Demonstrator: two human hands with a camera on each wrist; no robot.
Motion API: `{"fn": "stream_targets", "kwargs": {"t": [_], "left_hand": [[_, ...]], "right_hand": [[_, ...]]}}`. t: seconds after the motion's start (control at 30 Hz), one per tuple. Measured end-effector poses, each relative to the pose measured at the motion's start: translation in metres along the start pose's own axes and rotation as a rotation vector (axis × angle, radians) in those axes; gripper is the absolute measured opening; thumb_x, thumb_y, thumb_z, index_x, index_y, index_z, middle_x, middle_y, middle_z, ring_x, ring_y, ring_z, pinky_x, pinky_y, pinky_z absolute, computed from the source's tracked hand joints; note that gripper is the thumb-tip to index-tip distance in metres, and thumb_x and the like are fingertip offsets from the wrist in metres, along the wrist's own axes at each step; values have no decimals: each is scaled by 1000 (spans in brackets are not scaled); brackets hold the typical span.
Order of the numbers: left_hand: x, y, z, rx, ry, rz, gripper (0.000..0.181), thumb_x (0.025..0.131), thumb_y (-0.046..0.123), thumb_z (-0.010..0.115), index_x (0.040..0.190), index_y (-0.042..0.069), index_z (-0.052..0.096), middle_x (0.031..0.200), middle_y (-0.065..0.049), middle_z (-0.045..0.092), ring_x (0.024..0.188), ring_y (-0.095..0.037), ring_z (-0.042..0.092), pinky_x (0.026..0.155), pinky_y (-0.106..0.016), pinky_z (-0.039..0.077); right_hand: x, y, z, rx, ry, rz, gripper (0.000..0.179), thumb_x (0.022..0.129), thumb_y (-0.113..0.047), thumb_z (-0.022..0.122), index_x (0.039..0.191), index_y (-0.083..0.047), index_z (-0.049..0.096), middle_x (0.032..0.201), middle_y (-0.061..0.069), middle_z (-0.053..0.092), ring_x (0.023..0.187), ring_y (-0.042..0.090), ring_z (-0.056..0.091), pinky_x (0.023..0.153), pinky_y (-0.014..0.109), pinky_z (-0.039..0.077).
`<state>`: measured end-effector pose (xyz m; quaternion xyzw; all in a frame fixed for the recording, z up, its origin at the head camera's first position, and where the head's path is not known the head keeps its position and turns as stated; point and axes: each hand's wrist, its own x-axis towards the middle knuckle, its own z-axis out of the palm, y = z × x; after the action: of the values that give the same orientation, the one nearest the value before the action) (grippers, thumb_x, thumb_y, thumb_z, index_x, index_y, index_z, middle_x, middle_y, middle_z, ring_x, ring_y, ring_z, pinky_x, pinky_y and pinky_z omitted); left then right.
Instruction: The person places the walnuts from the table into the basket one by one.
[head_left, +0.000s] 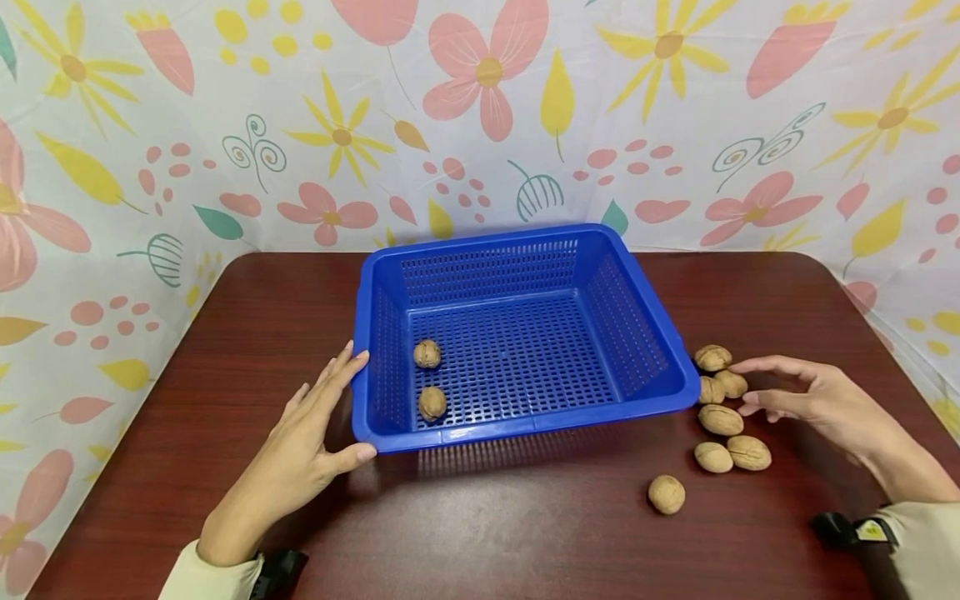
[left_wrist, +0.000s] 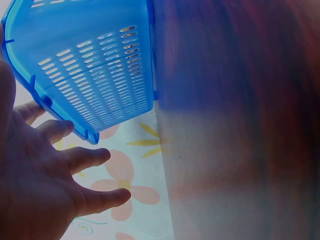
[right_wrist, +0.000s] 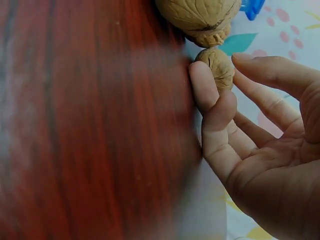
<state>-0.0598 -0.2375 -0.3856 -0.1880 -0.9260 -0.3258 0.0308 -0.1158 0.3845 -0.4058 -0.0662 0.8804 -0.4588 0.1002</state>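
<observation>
A blue plastic basket with perforated walls stands on the table; two walnuts, one behind the other, lie at its left side. My left hand rests against the basket's left rim with spread, fairly straight fingers, the thumb near the front corner. Right of the basket, my right hand has its thumb and curled fingers about one walnut at the edge of a loose group. Another walnut lies just behind that one, and a larger-looking walnut fills the top of the right wrist view.
Several more walnuts, among them an oblong one and a pair, lie beside the basket's right front corner. A single walnut sits apart, nearer the front. Behind the dark brown table hangs a flower-patterned cloth.
</observation>
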Motion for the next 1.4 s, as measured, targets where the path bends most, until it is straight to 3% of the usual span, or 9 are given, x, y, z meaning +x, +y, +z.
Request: {"fn": "stream_targets", "kwargs": {"t": [0.23, 0.6, 0.83, 1.13, 1.4], "left_hand": [[0, 0, 0, 1, 2, 5, 97, 90, 67, 71, 167, 32, 25, 177, -6, 19, 158, -48, 24, 109, -86, 21], [0, 1, -1, -10, -3, 2, 96, 90, 70, 67, 167, 33, 24, 177, -4, 18, 157, -51, 24, 109, -86, 20], [0, 1, -1, 0, -4, -6, 96, 90, 67, 71, 167, 33, 24, 177, -5, 19, 156, -52, 25, 110, -86, 20], [0, 2, -1, -5, -8, -14, 96, 90, 63, 73, 167, 34, 24, 177, -5, 18, 156, -53, 24, 110, -86, 19], [0, 2, -1, -8, -14, -20, 97, 90, 59, 75, 168, 34, 23, 177, -5, 18, 157, -53, 24, 111, -85, 18]], "right_hand": [[2, -1, 1, 4, -30, -3, 39, 97, -1, 71, 134, -11, 67, 88, 3, 81, 80, 12, 75, 63, 30, 57], [5, 3, 0, 27, -47, -13, 39, 98, 4, 66, 128, -20, 71, 87, -3, 79, 81, 9, 73, 65, 28, 56], [3, 1, 0, 25, -45, -8, 35, 98, 2, 67, 128, -14, 70, 86, 0, 78, 79, 11, 72, 65, 28, 57], [0, -15, -11, -49, 13, -7, 32, 99, -3, 68, 131, -9, 68, 100, -11, 79, 82, 11, 76, 66, 27, 58], [2, -41, -14, -4, 27, -49, 35, 100, 1, 66, 134, -7, 67, 103, -9, 80, 86, 11, 77, 72, 25, 59]]}}
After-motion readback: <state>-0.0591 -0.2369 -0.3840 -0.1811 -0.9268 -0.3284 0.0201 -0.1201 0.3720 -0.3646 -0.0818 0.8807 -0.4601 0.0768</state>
